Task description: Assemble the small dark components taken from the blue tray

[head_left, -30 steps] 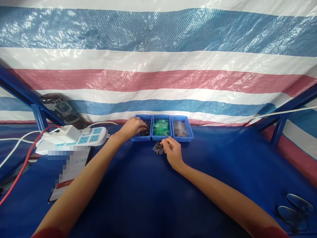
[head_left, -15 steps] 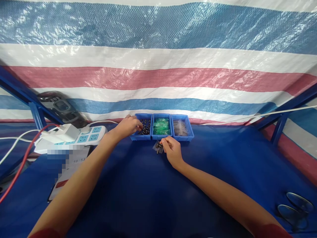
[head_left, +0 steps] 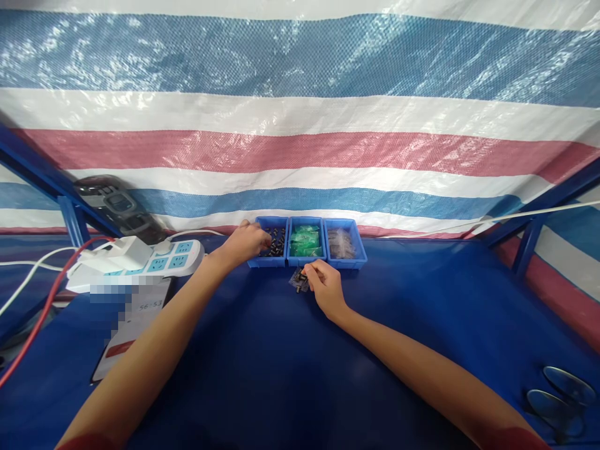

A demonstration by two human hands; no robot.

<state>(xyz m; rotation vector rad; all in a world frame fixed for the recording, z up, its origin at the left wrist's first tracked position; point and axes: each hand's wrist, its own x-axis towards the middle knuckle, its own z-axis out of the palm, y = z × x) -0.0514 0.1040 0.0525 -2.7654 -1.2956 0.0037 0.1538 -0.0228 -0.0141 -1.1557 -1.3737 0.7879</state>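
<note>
My left hand [head_left: 248, 242] reaches over the left edge of a blue bin [head_left: 267, 262] of small dark screws [head_left: 277, 242]. Its fingers are curled together down at the screws, and what is between the fingertips is hidden. Just in front of the middle bin, my right hand [head_left: 325, 287] pinches a small clear plastic bag [head_left: 299, 280] with several dark screws in it. The middle blue bin [head_left: 305, 259] holds green packets [head_left: 305, 240]. In the right blue bin [head_left: 349, 262] lie clear bags [head_left: 341, 244] with greyish contents.
A white power strip [head_left: 180, 256] with plugged-in adapters and a phone [head_left: 135, 319] lie to the left, partly beside my forearm. A red cable [head_left: 51, 297] runs there. Eyeglasses [head_left: 557, 403] rest at the right front. Striped sheeting [head_left: 300, 150] hangs behind the blue table [head_left: 281, 362].
My left hand has shifted very slightly at the screw bin. The right hand stays in place with the bag, and the view has tilted a little.
</note>
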